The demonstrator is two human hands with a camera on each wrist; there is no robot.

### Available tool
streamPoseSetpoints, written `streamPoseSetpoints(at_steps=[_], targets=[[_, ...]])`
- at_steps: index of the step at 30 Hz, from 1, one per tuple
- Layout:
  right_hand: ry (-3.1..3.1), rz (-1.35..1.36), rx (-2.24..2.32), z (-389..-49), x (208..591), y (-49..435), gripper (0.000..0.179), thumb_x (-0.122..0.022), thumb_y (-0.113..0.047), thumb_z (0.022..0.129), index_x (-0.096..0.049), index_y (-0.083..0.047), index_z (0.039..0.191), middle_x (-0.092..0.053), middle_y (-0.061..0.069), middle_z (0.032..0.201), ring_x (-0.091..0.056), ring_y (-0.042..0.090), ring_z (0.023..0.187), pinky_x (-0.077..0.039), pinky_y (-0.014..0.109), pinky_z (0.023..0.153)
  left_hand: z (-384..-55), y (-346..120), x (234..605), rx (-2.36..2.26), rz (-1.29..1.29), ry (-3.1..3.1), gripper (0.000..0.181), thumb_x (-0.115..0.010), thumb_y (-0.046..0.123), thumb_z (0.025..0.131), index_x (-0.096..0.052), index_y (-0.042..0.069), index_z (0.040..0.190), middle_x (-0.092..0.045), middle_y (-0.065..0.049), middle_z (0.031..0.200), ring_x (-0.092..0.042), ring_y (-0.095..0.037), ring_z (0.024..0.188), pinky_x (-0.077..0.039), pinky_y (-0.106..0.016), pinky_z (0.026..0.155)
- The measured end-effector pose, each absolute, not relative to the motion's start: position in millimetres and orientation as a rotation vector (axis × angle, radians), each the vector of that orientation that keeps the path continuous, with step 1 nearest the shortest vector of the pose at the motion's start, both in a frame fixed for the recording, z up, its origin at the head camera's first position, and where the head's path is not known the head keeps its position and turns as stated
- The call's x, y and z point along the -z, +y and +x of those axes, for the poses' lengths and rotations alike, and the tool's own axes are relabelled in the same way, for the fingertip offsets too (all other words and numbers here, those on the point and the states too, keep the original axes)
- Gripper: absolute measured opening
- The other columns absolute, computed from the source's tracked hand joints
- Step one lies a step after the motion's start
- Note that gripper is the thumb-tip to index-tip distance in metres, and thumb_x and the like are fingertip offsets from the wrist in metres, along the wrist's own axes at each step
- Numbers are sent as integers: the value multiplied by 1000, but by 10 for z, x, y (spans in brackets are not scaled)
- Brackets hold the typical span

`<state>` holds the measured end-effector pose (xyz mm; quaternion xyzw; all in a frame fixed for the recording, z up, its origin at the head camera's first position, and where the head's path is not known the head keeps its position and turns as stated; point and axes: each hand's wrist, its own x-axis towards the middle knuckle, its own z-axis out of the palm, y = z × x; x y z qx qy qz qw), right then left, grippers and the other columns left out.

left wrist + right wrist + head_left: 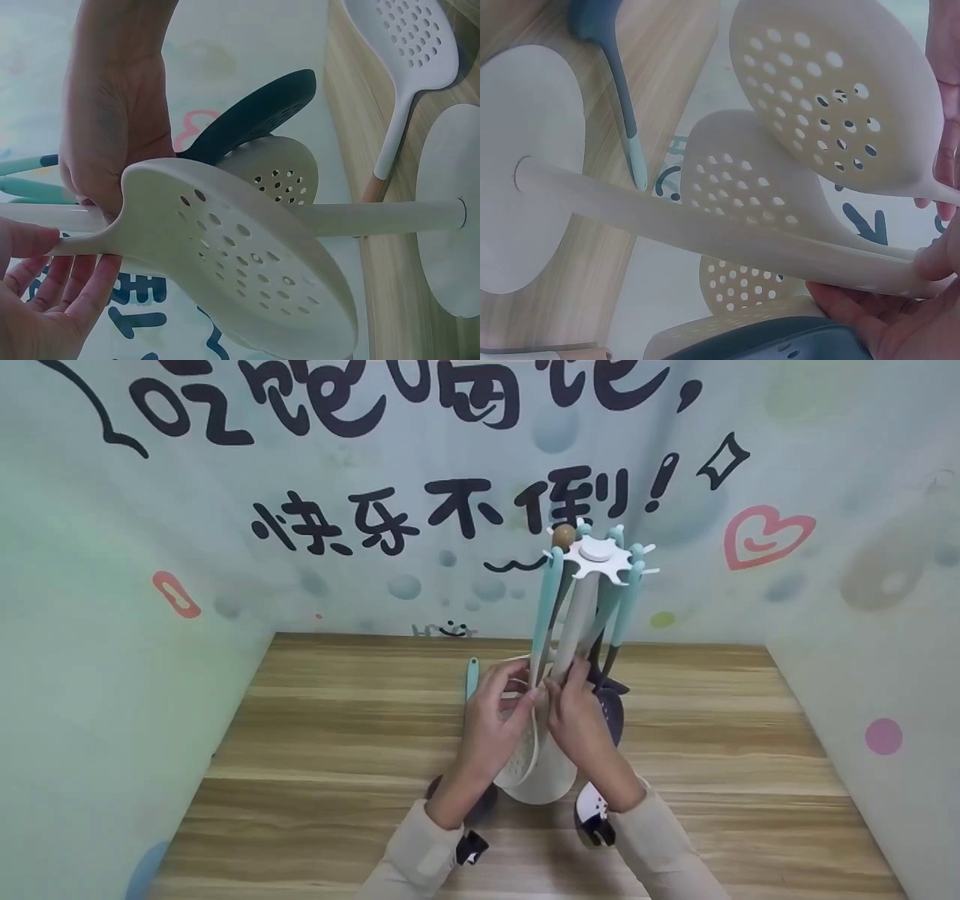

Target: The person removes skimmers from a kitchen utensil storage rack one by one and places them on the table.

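Note:
A white utensil stand has a round base (pixel 541 784), a pole (pixel 576 622) and a notched hook top (pixel 598 553), with several teal-handled utensils hanging around it. My left hand (pixel 501 720) pinches the neck of a cream skimmer (pixel 240 255) full of round holes, thumb on one side, fingers on the other. My right hand (pixel 581 712) holds the pole at mid height, thumb and fingers around it in the right wrist view. Behind the pole hang a dark slotted utensil (pixel 259 112) and another cream skimmer (pixel 742 169).
On the wood-grain table (pixel 315 750) lie a white slotted turner (pixel 420 45) with a wooden end and a dark utensil with a teal handle (pixel 472 679), the latter partly under my left forearm. A printed wall sheet (pixel 360 585) stands behind.

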<state>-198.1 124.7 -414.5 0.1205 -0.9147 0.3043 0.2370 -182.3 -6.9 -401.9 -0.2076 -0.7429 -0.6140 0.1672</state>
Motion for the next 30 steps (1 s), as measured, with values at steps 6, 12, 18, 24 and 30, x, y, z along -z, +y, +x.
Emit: streamPoseSetpoints(at_steps=[6, 12, 18, 24, 30], targets=[[-2487, 344, -826, -1984, 4166, 1247, 42, -45, -10, 97, -21, 7, 126, -58, 28, 85, -64, 41, 74, -52, 48, 60, -1823, -95, 4022, 1736, -575, -2106, 31, -58, 15, 92, -54, 4, 121, -57, -12, 109, -61, -21, 97, -54, -25, 79], [-2492, 337, -846, -1981, 4160, 1242, 44, -46, -10, 97, -20, 7, 128, -58, 30, 86, -64, 43, 75, -52, 49, 59, -1824, -125, 3959, 1745, -546, -2064, 30, -59, 11, 91, -54, 0, 119, -58, -14, 106, -62, -23, 94, -54, -28, 78], [-2490, 347, -848, -1985, 4160, 1254, 42, -47, -7, 96, -22, 9, 126, -57, 32, 92, -63, 44, 82, -52, 50, 64, -1829, -165, 3916, 1766, -537, -2016, 30, -60, 7, 89, -56, -1, 118, -58, -15, 103, -62, -23, 95, -54, -31, 79], [-2503, 331, -857, -1988, 4151, 1251, 39, -45, -8, 96, -24, 9, 125, -57, 29, 87, -63, 42, 77, -52, 49, 61, -1830, -200, 3932, 1761, -513, -2007, 28, -60, 5, 89, -57, 1, 116, -59, -14, 101, -62, -22, 93, -54, -33, 79], [-2511, 330, -868, -1986, 4142, 1249, 39, -45, -7, 96, -24, 9, 125, -57, 29, 89, -63, 42, 79, -53, 48, 63, -1822, -254, 3946, 1742, -484, -2019, 29, -61, 8, 89, -56, 1, 116, -59, -14, 100, -62, -23, 89, -54, -31, 77]])
